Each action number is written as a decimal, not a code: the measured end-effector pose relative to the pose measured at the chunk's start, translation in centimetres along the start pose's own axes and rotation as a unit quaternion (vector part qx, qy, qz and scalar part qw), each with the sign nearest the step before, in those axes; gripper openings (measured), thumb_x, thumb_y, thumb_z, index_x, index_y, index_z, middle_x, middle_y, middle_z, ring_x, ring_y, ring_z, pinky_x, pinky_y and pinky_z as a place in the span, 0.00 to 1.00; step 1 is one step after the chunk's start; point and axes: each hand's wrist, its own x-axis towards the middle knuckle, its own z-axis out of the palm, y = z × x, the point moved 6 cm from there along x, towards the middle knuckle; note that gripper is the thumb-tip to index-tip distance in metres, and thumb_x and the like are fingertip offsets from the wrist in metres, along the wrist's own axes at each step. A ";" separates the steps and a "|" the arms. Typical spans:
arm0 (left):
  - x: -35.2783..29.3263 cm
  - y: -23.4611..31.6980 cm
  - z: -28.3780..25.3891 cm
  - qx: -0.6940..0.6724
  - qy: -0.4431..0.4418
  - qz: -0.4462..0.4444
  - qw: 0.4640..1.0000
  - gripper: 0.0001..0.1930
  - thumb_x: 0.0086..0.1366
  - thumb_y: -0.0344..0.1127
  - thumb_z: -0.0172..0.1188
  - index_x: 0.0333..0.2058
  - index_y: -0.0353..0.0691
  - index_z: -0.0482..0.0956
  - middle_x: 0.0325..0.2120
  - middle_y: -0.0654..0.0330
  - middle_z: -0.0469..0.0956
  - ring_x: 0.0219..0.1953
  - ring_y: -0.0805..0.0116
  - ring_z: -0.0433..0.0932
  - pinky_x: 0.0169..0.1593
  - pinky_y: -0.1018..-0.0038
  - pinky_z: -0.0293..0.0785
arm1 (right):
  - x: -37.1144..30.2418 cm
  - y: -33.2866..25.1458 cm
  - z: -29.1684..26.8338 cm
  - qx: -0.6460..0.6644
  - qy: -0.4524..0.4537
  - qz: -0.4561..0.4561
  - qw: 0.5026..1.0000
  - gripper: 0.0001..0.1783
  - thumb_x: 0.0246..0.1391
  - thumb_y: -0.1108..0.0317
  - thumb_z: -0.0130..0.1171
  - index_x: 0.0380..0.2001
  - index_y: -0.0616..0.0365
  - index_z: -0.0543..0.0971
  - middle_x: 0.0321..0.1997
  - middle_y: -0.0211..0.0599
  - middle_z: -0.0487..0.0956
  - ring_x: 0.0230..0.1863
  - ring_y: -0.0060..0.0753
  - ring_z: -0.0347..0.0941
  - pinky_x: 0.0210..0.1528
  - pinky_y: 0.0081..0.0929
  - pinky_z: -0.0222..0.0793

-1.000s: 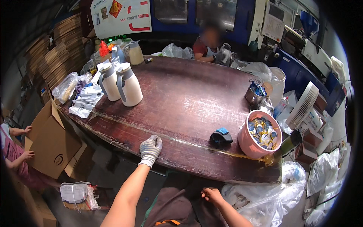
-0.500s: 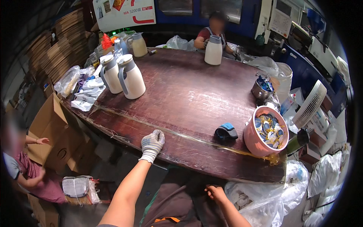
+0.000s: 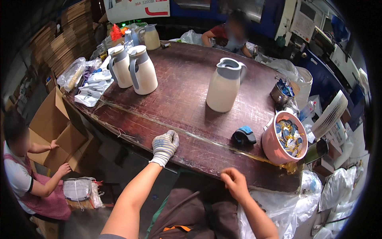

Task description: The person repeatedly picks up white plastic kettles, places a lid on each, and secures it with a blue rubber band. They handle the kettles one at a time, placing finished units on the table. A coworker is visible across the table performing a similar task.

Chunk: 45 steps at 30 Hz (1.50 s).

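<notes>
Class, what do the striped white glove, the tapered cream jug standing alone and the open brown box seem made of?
Striped white glove: probably knitted fabric, matte, with soft creases and a snug cuff.
Tapered cream jug: smooth with a faint sheen, perhaps plastic, though coated metal is possible.
Open brown box: likely cardboard, matte, with thin, stiff folded flaps.

Across the room stands a broad, dark-red wooden table, its scuffed top catching a pale sheen of light. Behind it rises a blue metal machine front with a wide, greyish glazed window — and, to the left, a white panel striped red. Flattened brown cardboard sheets tower in the dim left corner; the dark grey floor lies in shadow — the right side is brighter.
</notes>
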 end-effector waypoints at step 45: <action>-16.8 10.6 -4.4 -0.531 -0.354 -0.056 0.767 0.18 0.48 0.29 0.64 0.40 0.33 0.81 0.31 0.63 0.81 0.34 0.75 0.79 0.42 0.75 0.76 | -24.1 28.7 -19.0 -0.382 0.311 0.222 0.842 0.15 0.47 0.67 0.56 0.37 0.60 0.83 0.36 0.47 0.83 0.34 0.51 0.78 0.41 0.39 0.75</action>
